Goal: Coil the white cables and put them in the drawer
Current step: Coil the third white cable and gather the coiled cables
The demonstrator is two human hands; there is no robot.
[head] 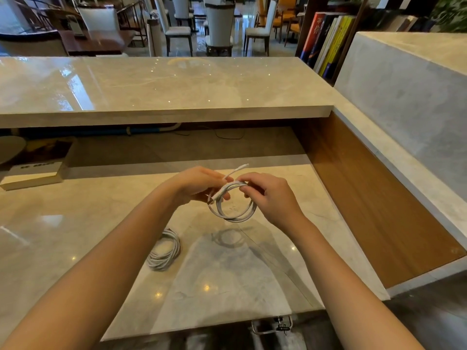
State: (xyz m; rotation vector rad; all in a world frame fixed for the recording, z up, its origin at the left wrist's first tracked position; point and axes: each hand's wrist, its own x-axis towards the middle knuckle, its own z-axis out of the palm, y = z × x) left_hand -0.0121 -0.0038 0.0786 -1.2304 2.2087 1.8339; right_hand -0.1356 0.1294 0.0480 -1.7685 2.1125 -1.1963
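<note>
Both my hands hold a white cable [233,210] wound into a small round coil, lifted a little above the marble desk [227,274]. My left hand [194,184] grips the coil's left side, and one free end of the cable sticks up past its fingers. My right hand [270,195] pinches the top of the coil with thumb and fingers. A second white cable [164,251] lies coiled on the desk below my left forearm. A metal drawer handle [271,324] shows under the desk's front edge; the drawer itself is hidden.
A raised marble counter [164,84] runs across the back, with a wood side panel [366,198] at the right. A stack of books [35,165] sits at the far left under the counter. Chairs and a bookshelf [328,41] stand beyond.
</note>
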